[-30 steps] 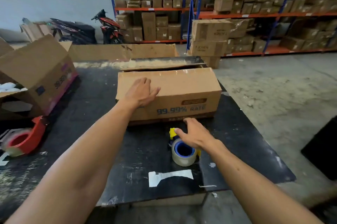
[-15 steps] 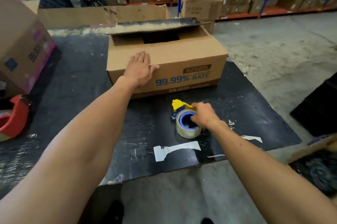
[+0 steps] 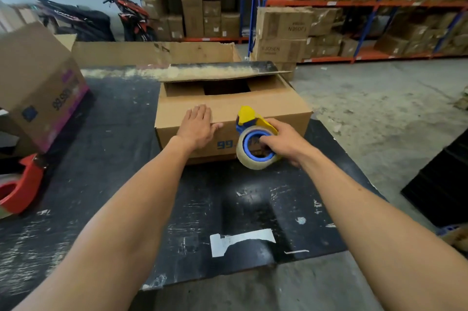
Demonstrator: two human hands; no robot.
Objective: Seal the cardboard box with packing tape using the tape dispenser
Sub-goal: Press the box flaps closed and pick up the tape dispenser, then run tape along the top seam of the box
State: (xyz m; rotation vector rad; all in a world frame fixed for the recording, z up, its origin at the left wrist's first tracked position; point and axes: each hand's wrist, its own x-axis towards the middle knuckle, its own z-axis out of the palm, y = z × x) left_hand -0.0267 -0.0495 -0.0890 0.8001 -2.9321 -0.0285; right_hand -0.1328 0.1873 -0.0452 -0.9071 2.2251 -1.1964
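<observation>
A brown cardboard box [image 3: 278, 105] with blue print on its front stands on the black table [image 3: 106, 159]. Its near top flap lies flat; the far flap [image 3: 222, 70] stands half raised, leaving a dark gap in the top. My left hand [image 3: 196, 126] rests flat on the near flap at the box's front edge. My right hand [image 3: 283, 142] grips a yellow-and-blue tape dispenser [image 3: 250, 121] with a clear tape roll [image 3: 244, 156], held in the air in front of the box's front face.
A red tape dispenser [image 3: 22, 184] lies at the table's left edge. A tilted open carton [image 3: 38, 78] stands at the left, a flat cardboard sheet [image 3: 152, 52] behind the box. White tape scraps [image 3: 240, 240] stick near the front edge. Shelving with cartons and parked motorbikes fill the background.
My right hand closed on the tape dispenser and lifted it off the table up to the box's front. My left hand stayed pressed on the near flap.
</observation>
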